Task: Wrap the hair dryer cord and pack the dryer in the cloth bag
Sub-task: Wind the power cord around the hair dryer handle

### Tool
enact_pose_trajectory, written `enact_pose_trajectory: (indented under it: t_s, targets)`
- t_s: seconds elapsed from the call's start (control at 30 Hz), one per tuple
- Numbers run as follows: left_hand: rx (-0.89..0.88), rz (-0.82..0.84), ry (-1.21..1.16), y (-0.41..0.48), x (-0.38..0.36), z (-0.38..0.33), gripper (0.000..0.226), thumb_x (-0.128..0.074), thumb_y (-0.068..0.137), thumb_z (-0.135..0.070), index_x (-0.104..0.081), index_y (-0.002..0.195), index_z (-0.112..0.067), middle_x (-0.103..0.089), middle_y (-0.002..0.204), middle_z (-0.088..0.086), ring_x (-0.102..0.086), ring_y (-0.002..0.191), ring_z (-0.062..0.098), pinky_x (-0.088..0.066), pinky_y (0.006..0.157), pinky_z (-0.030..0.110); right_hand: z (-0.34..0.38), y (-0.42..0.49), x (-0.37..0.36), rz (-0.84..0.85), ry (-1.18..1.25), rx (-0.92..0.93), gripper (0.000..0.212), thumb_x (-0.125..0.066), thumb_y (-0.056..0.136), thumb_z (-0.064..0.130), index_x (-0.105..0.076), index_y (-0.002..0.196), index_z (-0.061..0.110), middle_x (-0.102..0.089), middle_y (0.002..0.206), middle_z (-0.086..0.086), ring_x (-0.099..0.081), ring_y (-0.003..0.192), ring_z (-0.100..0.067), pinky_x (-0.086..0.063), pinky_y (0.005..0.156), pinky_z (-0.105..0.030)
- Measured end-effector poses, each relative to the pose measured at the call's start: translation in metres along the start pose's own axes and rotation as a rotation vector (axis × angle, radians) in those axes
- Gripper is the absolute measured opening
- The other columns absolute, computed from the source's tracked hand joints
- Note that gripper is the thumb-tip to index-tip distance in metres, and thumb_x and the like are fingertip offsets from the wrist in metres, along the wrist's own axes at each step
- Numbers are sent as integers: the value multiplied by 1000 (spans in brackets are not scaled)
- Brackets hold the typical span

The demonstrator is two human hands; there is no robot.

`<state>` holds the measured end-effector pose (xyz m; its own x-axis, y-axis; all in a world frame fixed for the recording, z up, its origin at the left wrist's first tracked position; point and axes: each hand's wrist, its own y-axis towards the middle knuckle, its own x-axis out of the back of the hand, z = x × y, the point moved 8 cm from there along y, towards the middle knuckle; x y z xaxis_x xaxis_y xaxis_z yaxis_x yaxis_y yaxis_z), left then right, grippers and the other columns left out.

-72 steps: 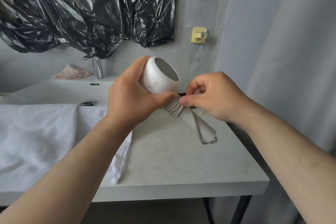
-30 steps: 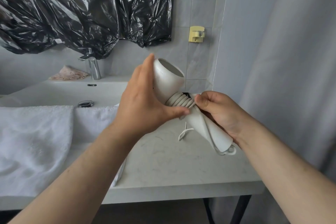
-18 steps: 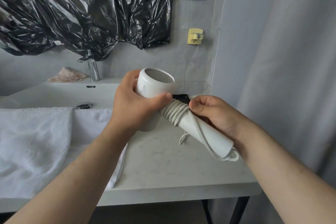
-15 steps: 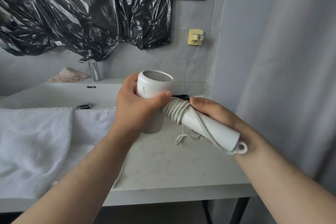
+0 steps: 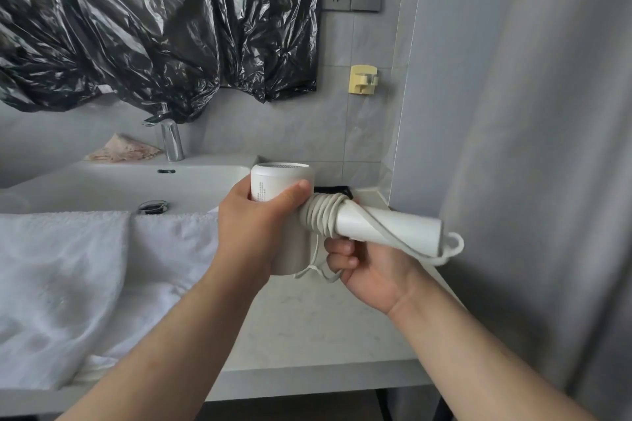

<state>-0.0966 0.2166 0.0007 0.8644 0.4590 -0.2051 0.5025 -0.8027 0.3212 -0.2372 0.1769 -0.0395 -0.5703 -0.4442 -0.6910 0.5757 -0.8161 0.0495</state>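
A white hair dryer (image 5: 386, 225) is held above the counter, its round head up and its handle pointing right. My left hand (image 5: 254, 232) grips the head. Several turns of the white cord (image 5: 321, 217) sit around the top of the handle, and one strand runs along the handle to a loop at its end. My right hand (image 5: 366, 265) is below the handle with its fingers curled round the loose cord there. I see no cloth bag.
A white towel (image 5: 68, 280) lies over the counter's left part and the sink (image 5: 113, 181) edge. A chrome tap (image 5: 171, 142) stands behind the sink. A grey curtain (image 5: 533, 147) hangs close on the right. The pale counter (image 5: 325, 328) ends near me.
The dryer's handle has swung up to lie level, pointing right. My right hand has moved from on top of the handle to underneath it, taking the cord with it.
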Motion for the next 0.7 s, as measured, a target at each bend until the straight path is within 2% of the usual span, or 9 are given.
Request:
enact_pose_trajectory:
  t_s: [0.1,0.2,0.27,0.4,0.47,0.53,0.6,0.7]
  targets:
    - [25,-71,-22,4,4,2,40,-83,62,-41,-71,90,-14,-72,78,4,-64,65,16,-55,59,34,7,-4,5,-135,-104,158,23,-47,94,5,-62,82,17,-49,62,1,-38,47,-8,-27,39,-17]
    - [14,-153,-16,8,10,2,42,-86,63,-40,-70,93,-14,-70,77,1,-63,61,12,-52,55,29,13,-9,9,-269,-399,297,18,-47,98,9,-58,84,13,-53,62,-3,-39,46,-10,-30,41,-21]
    - [5,-190,-18,10,14,1,41,-87,66,-38,-69,94,-14,-69,77,1,-62,61,12,-52,55,29,17,-15,4,-326,-653,378,20,-47,100,14,-57,84,9,-58,63,-5,-47,45,-12,-38,44,-25]
    - [-6,-221,-39,11,17,-2,39,-87,66,-38,-70,94,-15,-71,80,3,-63,63,15,-56,58,35,30,-21,-10,-325,-941,490,15,-49,97,9,-59,87,7,-60,68,-11,-60,51,-17,-58,53,-41]
    - [-10,-243,-60,11,18,-6,39,-87,67,-37,-71,95,-16,-72,83,4,-65,66,16,-59,62,42,36,-23,-19,-323,-1194,570,13,-48,92,13,-58,85,7,-61,69,-13,-65,60,-27,-57,57,-49]
    - [-34,-263,-65,11,18,-11,38,-88,65,-37,-70,92,-18,-72,84,4,-65,67,16,-61,65,47,34,-25,-27,-305,-1377,601,13,-45,87,17,-53,84,8,-60,74,-18,-64,69,-37,-53,54,-52]
    - [-73,-279,-52,10,17,-17,40,-88,60,-40,-69,90,-21,-72,83,2,-65,68,16,-61,68,50,35,-26,-29,-304,-1393,602,11,-44,88,16,-52,84,9,-59,75,-20,-63,68,-36,-52,55,-50]
    - [-142,-284,-47,7,18,-28,41,-87,58,-41,-69,89,-22,-71,81,-3,-66,70,14,-61,71,51,42,-29,-35,-309,-1356,591,14,-45,93,11,-58,90,8,-62,77,-16,-64,61,-23,-54,59,-44]
